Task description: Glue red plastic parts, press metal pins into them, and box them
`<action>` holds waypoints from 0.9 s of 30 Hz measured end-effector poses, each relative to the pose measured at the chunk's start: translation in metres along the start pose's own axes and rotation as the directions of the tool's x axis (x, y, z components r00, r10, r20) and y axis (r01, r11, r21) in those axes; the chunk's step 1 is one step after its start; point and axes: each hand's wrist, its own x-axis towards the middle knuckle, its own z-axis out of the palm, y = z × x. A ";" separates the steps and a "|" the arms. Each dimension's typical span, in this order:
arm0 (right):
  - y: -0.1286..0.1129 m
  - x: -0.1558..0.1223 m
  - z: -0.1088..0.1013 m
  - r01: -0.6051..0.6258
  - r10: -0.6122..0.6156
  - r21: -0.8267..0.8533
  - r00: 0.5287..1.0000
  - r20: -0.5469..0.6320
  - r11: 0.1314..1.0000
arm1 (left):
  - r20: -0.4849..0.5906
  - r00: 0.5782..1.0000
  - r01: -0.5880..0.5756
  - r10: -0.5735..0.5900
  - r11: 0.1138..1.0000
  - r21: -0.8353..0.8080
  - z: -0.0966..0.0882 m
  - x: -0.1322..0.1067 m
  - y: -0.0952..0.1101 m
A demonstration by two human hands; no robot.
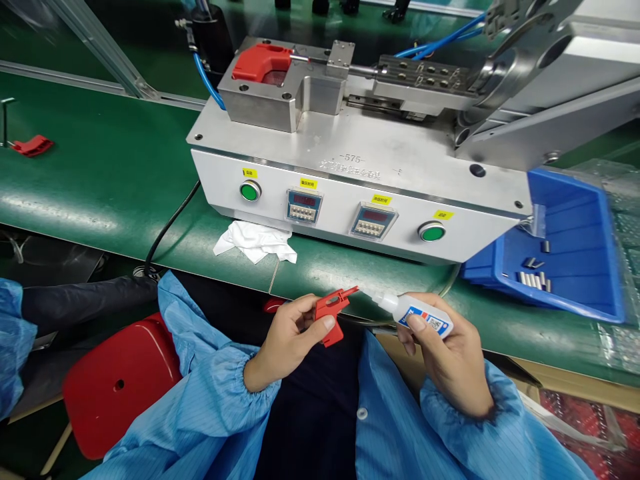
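In the head view my left hand pinches a red plastic handle with a narrow stem pointing right. My right hand grips a small white glue bottle, thumb on its blue-and-white label. The bottle is tipped to the left, and its thin nozzle comes close to the tip of the red stem; whether they touch I cannot tell. Beyond my hands stands a metal press machine. A similar red handle sits in its fixture, with a metal rod at its right end.
A blue bin with several small metal cylinders stands at the right. A white cloth lies before the machine. Another red handle with a metal rod is at far left. A red stool and a person's blue sleeve are lower left.
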 end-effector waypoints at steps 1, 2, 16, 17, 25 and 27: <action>0.000 0.001 0.000 0.028 -0.029 0.027 0.999 0.026 0.999 | 0.001 1.000 0.004 -0.004 1.000 -0.010 0.000 0.000 0.000; -0.001 0.002 -0.001 0.041 -0.044 0.048 0.998 0.054 0.998 | 0.005 1.000 0.008 -0.008 1.000 -0.021 0.000 0.001 0.001; 0.008 -0.002 0.005 0.265 -0.241 -0.342 0.964 0.111 0.902 | 0.039 0.994 0.105 -0.099 0.970 -0.219 -0.003 0.001 -0.003; 0.009 -0.001 0.005 0.284 -0.262 -0.353 0.959 0.108 0.891 | 0.036 0.994 0.106 -0.100 0.969 -0.224 -0.002 0.001 -0.003; 0.012 0.003 -0.006 0.366 -0.376 -0.392 0.925 0.054 0.844 | -0.014 0.998 0.049 -0.055 0.965 -0.257 -0.004 0.009 0.005; 0.017 0.013 -0.012 0.377 -0.390 -0.375 0.920 0.045 0.847 | -0.036 0.999 0.020 -0.032 0.958 -0.285 -0.004 0.013 0.006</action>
